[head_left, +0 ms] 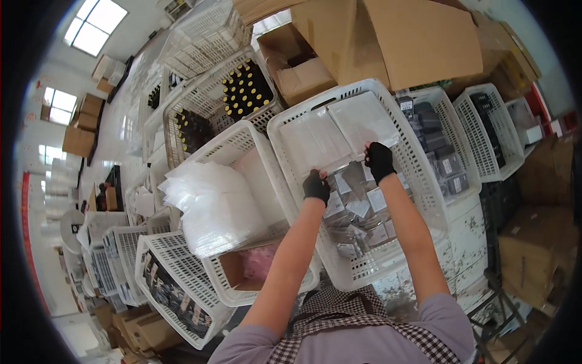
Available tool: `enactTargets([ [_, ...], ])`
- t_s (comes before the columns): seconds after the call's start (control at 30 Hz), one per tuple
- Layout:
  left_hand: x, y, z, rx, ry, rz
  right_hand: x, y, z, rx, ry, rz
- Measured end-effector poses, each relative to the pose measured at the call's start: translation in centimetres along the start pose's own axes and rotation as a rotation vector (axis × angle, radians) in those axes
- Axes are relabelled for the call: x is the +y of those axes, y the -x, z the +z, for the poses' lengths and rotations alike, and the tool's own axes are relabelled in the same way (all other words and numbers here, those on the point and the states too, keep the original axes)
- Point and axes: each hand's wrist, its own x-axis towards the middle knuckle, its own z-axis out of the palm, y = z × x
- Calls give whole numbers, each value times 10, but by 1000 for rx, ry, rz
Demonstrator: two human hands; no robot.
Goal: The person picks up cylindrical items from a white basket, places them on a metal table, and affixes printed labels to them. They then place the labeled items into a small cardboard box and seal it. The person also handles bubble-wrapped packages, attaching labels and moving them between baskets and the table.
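My gloved left hand [316, 187] and right hand [379, 161] sit apart, fingers curled by the near edge of translucent plastic sheets [316, 141]; can't tell if they're pinching. Sheets cover the white basket's [357, 280] far end. Labelled packets [359, 208] fill toward its near edge. Translucent wrap [215, 203] bulges from the left-hand basket [282, 176].

Left hand [316, 187]: black-gloved, my fingers curled at the white sheets' [315, 138] near edge
Right hand [379, 162]: my fingers bent there too
White crate [429, 203]: sheets, plus labelled packets [359, 208] nearer me
Left crate: translucent film [212, 206]
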Motion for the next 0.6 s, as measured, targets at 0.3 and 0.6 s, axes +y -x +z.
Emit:
enactTargets([
  [0.3, 21, 20, 21, -7, -54, 185, 11, -16, -12, 65, 29, 146],
  [0.6, 99, 198, -139, -106, -188, 652, 2, 19, 69, -326, -153, -54],
])
